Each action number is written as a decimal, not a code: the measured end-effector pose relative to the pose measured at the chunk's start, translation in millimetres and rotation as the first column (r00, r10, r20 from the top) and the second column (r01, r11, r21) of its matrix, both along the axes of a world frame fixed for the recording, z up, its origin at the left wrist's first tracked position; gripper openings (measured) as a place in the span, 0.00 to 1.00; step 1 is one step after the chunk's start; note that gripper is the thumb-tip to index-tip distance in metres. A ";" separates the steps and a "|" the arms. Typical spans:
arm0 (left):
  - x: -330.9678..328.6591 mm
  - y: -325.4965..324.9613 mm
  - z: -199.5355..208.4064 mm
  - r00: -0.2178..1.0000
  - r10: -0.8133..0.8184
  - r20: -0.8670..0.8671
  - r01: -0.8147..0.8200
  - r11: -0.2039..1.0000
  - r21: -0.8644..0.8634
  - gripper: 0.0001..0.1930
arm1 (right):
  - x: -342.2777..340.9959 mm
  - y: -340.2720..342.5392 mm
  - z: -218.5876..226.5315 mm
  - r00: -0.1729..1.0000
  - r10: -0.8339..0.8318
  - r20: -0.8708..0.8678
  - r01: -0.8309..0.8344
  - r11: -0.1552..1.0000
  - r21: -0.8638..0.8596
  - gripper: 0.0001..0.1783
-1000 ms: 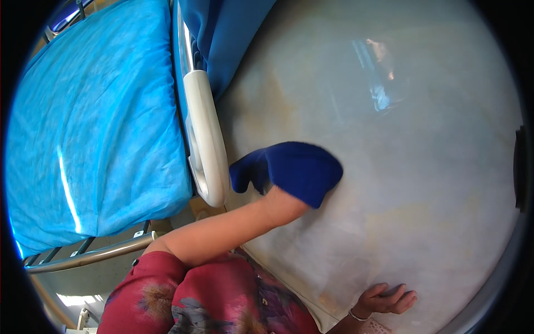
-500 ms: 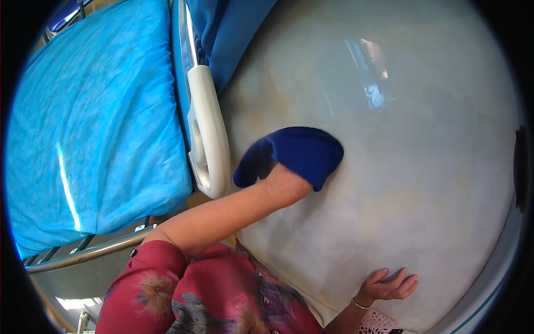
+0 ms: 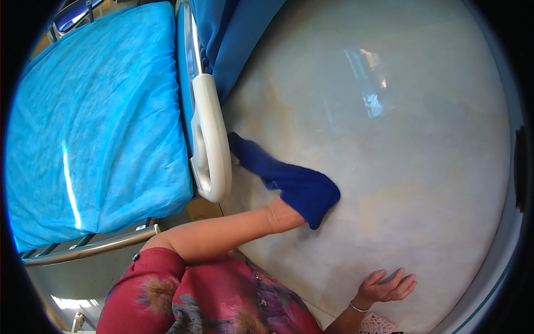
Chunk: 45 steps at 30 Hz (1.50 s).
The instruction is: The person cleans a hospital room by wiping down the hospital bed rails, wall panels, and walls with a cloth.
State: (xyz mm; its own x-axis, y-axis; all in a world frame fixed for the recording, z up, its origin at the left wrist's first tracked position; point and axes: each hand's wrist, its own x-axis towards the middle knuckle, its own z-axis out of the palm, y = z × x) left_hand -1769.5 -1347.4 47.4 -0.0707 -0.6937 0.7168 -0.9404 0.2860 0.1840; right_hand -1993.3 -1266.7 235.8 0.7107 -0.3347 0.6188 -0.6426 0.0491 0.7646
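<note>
Stretches the bare left forearm (image 3: pixel 222 231) out of a red patterned sleeve (image 3: pixel 133 295), across a pale, glossy surface (image 3: pixel 423 167), with the left hand (image 3: pixel 290 212) tucked beneath a dark blue cloth (image 3: pixel 308 192). Shows only the heel of that hand; cannot fairly tell the spread or grip of the fingers, hidden by the folds. Drapes the cloth near the middle of the view, with a narrow end trailing to the upper left, as far as the edge of a white moulded bed end piece (image 3: pixel 212 117) in this view. Holds the right hand (image 3: pixel 387 286) well apart from the cloth, lower and to the right, palm up, with fingers parted and loosely bent. Wears a thin pale bracelet (image 3: pixel 359 307) at the right wrist, near a pale pink openwork piece (image 3: pixel 378 324). Has at the left a bed with a wrinkled bright blue cover (image 3: pixel 94 128), a tubular metal rail (image 3: pixel 94 248) along the bed's lower edge, and folded blue fabric (image 3: pixel 239 39) beyond the end piece.
</note>
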 end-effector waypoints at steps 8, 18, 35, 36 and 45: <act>57.3 -27.7 24.5 0.856 -0.087 -0.510 0.117 0.993 0.028 0.11 | -0.6 2.3 -3.8 0.999 0.024 0.043 -0.025 1.000 0.017 0.20; 32.4 -22.1 5.4 0.801 -0.265 -0.537 0.286 0.957 -0.047 0.10 | 2.1 -0.4 -2.0 0.999 0.012 0.045 -0.014 0.999 0.038 0.20; 12.9 -37.9 107.6 0.763 -0.632 -0.135 0.551 0.745 -0.375 0.20 | -3.3 7.2 -7.3 0.994 -0.022 0.104 0.012 0.995 0.094 0.18; 19.3 -47.4 121.1 0.769 -0.589 -0.250 0.467 0.784 -0.410 0.20 | -4.0 6.6 -8.0 0.993 -0.022 0.117 0.013 0.997 0.080 0.18; 90.9 -129.2 227.9 0.964 -0.096 -0.247 -0.082 0.780 -0.621 0.18 | 7.6 6.0 -3.3 0.986 -0.030 0.163 0.014 0.995 0.094 0.14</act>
